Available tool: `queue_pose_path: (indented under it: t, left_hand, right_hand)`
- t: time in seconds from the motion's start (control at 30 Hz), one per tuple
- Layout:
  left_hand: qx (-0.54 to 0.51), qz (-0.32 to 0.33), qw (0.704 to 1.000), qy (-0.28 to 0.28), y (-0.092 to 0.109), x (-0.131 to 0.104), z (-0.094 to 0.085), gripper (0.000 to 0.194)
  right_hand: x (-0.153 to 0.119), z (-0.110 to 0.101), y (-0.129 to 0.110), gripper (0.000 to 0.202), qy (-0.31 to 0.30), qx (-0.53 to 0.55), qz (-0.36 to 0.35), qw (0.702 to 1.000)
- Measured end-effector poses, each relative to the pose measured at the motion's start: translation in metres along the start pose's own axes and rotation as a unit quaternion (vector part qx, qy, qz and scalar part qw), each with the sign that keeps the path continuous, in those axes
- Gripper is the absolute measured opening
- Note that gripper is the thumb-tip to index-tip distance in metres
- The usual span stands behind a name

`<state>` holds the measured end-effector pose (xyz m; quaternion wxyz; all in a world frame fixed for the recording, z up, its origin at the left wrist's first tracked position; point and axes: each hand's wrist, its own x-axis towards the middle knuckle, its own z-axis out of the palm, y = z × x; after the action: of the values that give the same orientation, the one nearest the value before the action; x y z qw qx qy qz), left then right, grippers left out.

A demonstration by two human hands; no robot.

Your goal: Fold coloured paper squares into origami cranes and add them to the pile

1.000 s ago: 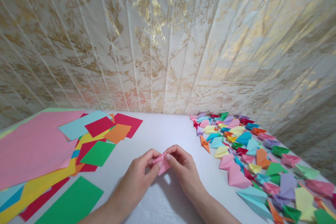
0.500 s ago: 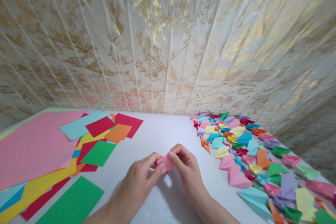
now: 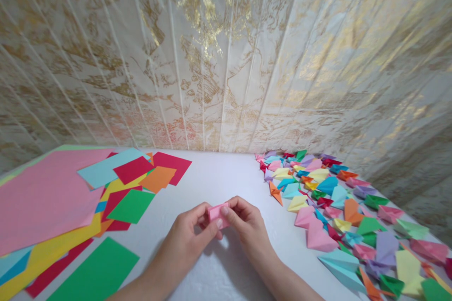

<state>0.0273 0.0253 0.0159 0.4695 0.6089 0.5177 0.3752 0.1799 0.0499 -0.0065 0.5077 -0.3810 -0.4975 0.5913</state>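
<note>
A small folded piece of pink paper [image 3: 216,213] is held up between both hands, just above the white table. My left hand [image 3: 192,230] pinches its left and lower side between thumb and fingers. On the other side, my right hand [image 3: 243,221] grips the right part, its thumb lying on the front face. The fingers behind the paper are partly hidden. Nearest to my right hand among the folded pieces is a pink folded paper [image 3: 319,236]. A green paper rectangle [image 3: 97,270] lies left of my left forearm.
Many small folded papers in mixed colours, such as a light blue one [image 3: 342,268], cover the right of the white table [image 3: 215,174]. To the left lie a large pink sheet [image 3: 45,197] and loose coloured rectangles. A gold-patterned curtain [image 3: 212,80] hangs behind.
The pink paper has turned in my fingers and now shows a more upright, rectangular face. My right fingers have shifted slightly left and down; both hands keep their hold.
</note>
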Motion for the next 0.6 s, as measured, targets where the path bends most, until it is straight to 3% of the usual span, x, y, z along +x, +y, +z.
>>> queue_pose_path:
  t: [0.2,0.33,0.43,0.6]
  left_hand:
    - [-0.012,-0.001,1.0,0.005,-0.0017,0.0001,0.0002,0.037]
    - [-0.046,0.036,0.998,0.015,0.0009,0.0012,-0.0037,0.043]
    - [-0.053,0.045,0.997,0.022,0.0013,0.0011,-0.0059,0.035]
    - [0.051,0.102,0.99,0.079,0.0016,-0.0039,-0.003,0.02]
  right_hand:
    - [-0.0009,0.0012,-0.003,0.039,0.029,0.016,0.012,0.999]
    - [0.002,-0.0006,-0.0037,0.041,0.05,0.107,0.048,0.992]
    - [0.0043,-0.0015,-0.0056,0.042,0.033,0.174,0.074,0.981]
    - [0.0042,-0.001,-0.0068,0.039,0.039,0.208,0.083,0.974]
